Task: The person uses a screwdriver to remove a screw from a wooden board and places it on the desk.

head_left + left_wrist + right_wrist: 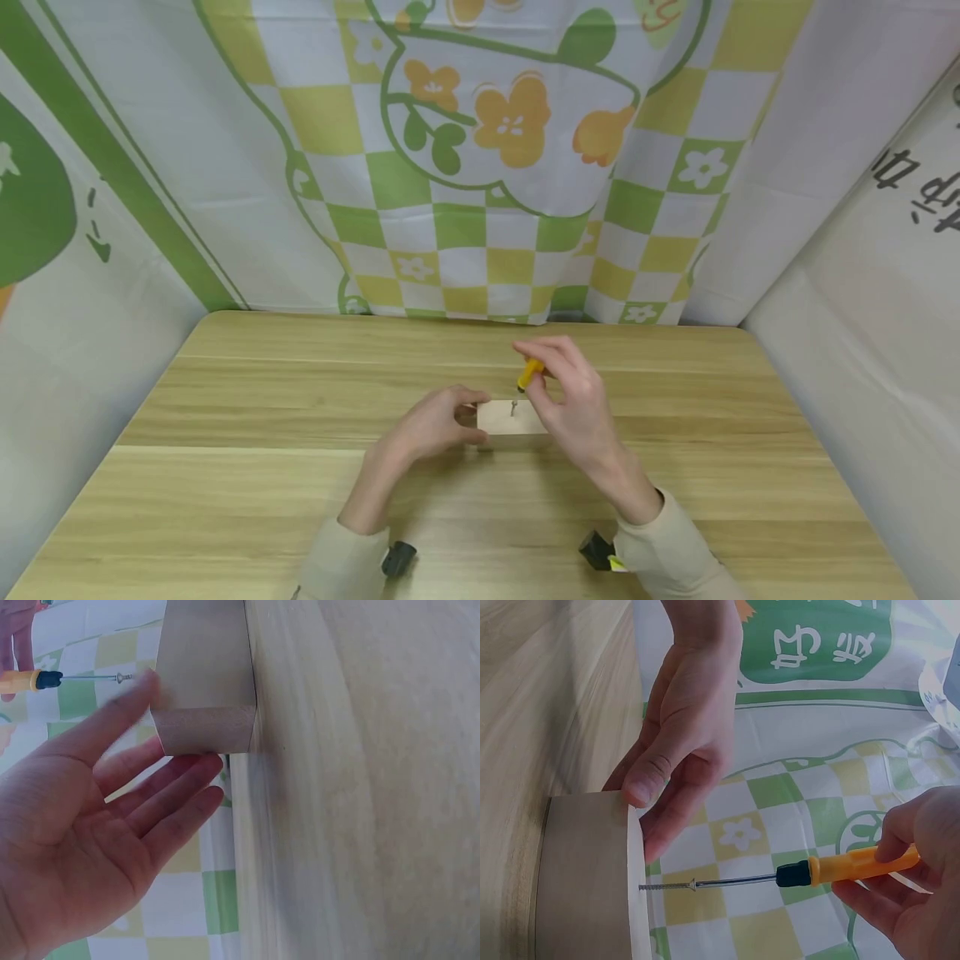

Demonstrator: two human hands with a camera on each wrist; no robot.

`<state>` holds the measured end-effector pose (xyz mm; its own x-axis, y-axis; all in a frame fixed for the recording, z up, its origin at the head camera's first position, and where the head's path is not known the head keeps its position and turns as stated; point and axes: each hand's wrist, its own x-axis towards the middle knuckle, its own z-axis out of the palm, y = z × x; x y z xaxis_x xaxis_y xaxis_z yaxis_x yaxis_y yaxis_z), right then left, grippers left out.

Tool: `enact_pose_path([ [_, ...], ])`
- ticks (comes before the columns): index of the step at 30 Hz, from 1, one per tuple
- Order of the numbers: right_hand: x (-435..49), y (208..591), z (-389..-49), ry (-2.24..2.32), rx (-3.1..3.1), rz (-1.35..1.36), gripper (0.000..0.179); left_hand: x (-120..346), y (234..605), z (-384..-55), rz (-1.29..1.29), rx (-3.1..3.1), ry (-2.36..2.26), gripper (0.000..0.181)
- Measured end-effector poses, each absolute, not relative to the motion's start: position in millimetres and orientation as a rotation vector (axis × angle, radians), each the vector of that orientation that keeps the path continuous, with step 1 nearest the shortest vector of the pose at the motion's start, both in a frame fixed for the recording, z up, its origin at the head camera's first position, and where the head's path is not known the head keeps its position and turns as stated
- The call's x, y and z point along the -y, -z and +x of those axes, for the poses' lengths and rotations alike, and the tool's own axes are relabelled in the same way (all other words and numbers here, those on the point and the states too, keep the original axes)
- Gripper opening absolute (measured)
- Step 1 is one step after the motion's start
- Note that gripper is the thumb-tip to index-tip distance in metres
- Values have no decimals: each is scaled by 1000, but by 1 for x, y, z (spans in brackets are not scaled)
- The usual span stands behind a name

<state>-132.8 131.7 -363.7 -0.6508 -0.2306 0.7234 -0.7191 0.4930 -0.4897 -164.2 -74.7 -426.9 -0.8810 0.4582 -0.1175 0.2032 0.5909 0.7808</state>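
Note:
A pale wooden block [497, 421] lies on the table in front of me. My left hand [431, 427] holds its left end, the thumb on one side and the fingers on the other. A screw [669, 886] stands upright from the block's top face, most of its threaded shank showing. My right hand [577, 404] grips a screwdriver [855, 865] by its yellow-orange handle. In the right wrist view the metal shaft lines up with the screw, its tip at the screw head. The left wrist view shows the block's end face [206, 729] near my left fingertips.
The wood-grain table [300, 500] spreads around both hands. A patterned curtain [480, 275] hangs behind its far edge, and white cloth sheets [877, 358] rise at the sides. Dark wrist cameras [398, 559] sit by the sleeves.

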Motion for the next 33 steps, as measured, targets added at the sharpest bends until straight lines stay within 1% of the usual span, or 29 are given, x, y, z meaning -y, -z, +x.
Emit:
enact_pose_path([
  [16, -140, 367, -132, -1126, 2117, 792, 37, 67, 429, -170, 692, -2627, -1123, 45],
  [22, -144, 367, -132, -1138, 2101, 819, 39, 62, 428, -171, 753, -2659, -1083, 37],
  [29, -151, 365, -132, -1137, 2094, 827, 34, 53, 423, -170, 768, -2678, -1068, 32],
  [33, -155, 364, -133, -1137, 2083, 828, 35, 50, 421, -170, 787, -2681, -1057, 30],
])
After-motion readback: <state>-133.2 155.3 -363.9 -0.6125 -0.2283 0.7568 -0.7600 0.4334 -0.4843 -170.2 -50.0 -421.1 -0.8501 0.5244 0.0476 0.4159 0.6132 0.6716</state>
